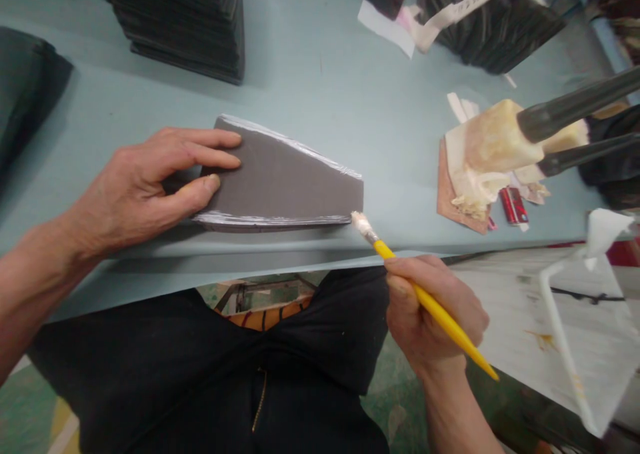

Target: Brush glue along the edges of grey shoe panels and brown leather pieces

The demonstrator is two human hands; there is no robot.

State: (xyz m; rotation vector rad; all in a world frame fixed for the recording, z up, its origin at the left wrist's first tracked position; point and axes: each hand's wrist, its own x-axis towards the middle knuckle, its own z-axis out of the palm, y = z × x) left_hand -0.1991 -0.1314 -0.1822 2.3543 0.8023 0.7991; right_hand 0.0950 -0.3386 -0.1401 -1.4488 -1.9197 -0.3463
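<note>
A tapered dark grey panel [285,177] lies at the table's front edge, with white paste along its two long edges. It seems to be the top of a thin stack of similar pieces. My left hand [155,181] rests on its wide left end, fingers stretched and apart, pressing it from above. In my right hand [435,301] is a yellow-handled paintbrush [443,317], gripped near the ferrule. White paste coats the bristles, which touch or nearly touch the panel's front right corner.
Tall stacks of dark pieces [185,21] stand behind the panel and at the back right [493,27]. To the right is a paste-crusted cream container [495,141] with black handles rising from it, beside a small red cylinder [513,205]. Dark material [25,101] lies far left.
</note>
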